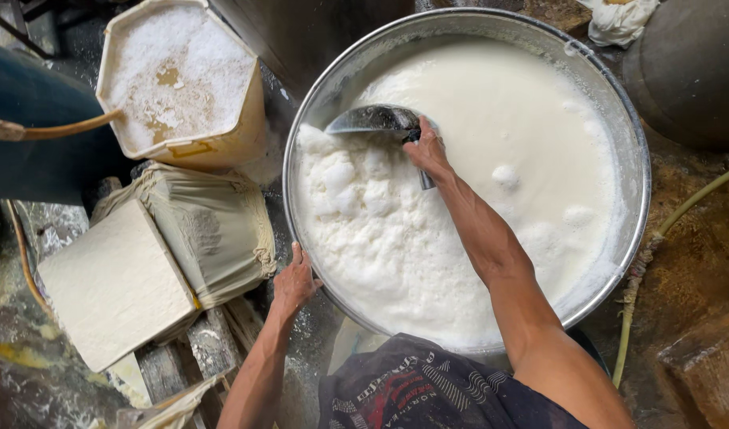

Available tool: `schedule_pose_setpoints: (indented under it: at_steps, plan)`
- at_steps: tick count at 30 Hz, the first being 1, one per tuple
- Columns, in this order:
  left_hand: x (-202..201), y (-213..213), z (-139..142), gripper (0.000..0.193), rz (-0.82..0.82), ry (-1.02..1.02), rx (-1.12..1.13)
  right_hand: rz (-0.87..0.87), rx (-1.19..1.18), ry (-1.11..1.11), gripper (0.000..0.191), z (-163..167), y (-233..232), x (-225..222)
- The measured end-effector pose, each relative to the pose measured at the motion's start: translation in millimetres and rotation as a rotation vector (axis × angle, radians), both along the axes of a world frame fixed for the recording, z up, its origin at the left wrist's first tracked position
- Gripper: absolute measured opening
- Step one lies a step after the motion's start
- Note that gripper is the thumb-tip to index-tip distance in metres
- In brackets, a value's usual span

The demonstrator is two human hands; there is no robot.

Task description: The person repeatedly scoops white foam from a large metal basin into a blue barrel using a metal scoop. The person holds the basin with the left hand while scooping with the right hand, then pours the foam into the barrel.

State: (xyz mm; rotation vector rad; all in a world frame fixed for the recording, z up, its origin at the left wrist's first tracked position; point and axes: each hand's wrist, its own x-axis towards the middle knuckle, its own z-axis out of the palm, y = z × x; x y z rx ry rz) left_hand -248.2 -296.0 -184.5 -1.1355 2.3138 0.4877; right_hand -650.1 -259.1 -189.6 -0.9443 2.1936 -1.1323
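Metal is what fills most of your view: a wide round basin [630, 127] holding white, frothy liquid with soft white curds [364, 214] heaped on the side nearer your left arm. Next in size, off to the left of the basin, a cloth-wrapped block [214, 226] sits on wet wooden planks [210, 345], and a white square slab [114, 286] lies against it, tilted, its corner pointing toward you. Above those stands a cream plastic tub [221, 147] with foamy white residue and yellowish liquid inside, a thin hose [71, 127] dipping over its rim. A dark round vessel [690, 67] shows at the upper right, well apart from the basin.

Your right hand [426, 151] reaches across the curds and is clamped around the handle of a dark metal scoop [374, 119], whose bowl rests at the far edge of the curd heap, just inside the basin wall. Your left hand [295, 282] lies flat with fingers spread against the basin's near outer rim, gripping nothing.
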Motion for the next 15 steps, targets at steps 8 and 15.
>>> schedule_pose_setpoints:
  at_steps: [8, 15]
  plan:
    - [-7, 4, 13, 0.072, -0.069, 0.019, -0.055, -0.036, 0.306, 0.080, 0.090, -10, 68, 22]
    - [-2, 0, 22, 0.047, -0.179, 0.006, -0.077, -0.175, 0.294, 0.161, 0.088, -13, 160, 36]
